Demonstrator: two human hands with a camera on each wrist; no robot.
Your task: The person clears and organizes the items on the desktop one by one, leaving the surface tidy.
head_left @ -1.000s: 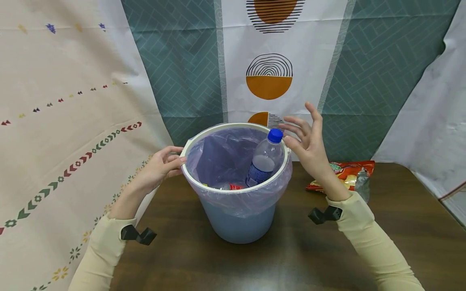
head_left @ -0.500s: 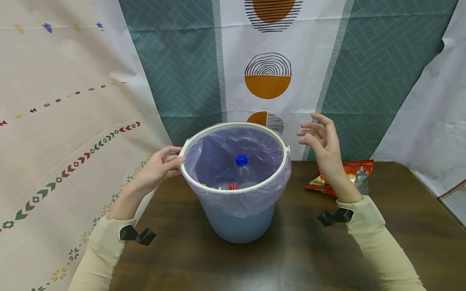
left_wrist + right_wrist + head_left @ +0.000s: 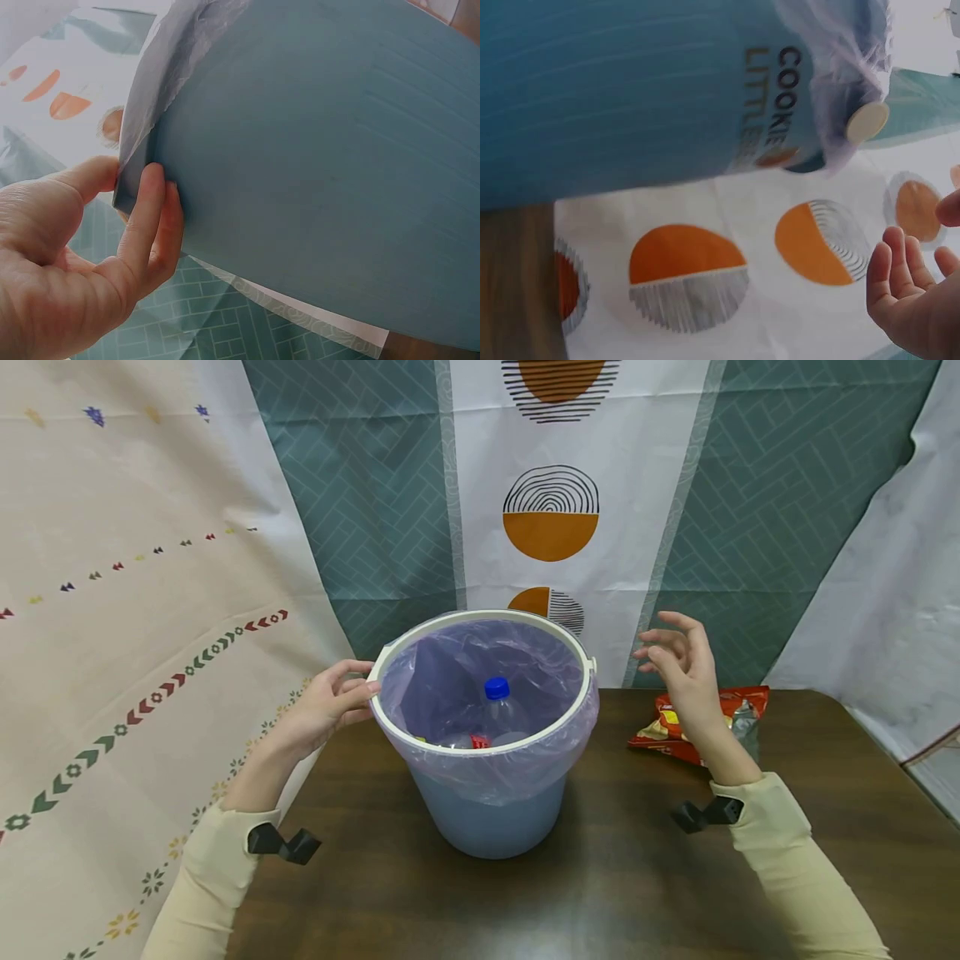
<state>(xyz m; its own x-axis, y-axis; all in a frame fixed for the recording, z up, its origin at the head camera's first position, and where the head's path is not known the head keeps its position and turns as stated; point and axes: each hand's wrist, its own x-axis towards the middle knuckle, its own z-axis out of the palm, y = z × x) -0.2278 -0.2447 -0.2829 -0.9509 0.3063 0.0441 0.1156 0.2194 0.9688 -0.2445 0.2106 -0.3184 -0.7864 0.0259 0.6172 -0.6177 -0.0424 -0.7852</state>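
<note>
A blue trash bin [image 3: 487,827] with a white rim and a pale purple liner bag [image 3: 450,777] stands upright on the table. My left hand [image 3: 330,706] pinches its rim on the left, thumb on the rim and fingers against the outer wall below, as the left wrist view [image 3: 97,240] shows. Inside the bin a clear plastic bottle [image 3: 506,714] with a blue cap stands near several partly hidden items, one of them red. To the right of the bin, my right hand [image 3: 684,672] hovers in the air, fingers loosely bent and holding nothing.
On the table behind my right forearm lies a shiny red snack bag [image 3: 738,706], partly hidden by the arm. Patterned cloths [image 3: 551,568] hang behind and to the left. The brown wooden table [image 3: 600,893] ends at the right edge.
The blue-capped bottle, earlier near the bin's right rim, has dropped down inside toward the middle. My right hand has drawn away right and slightly lower. The left hand keeps its place.
</note>
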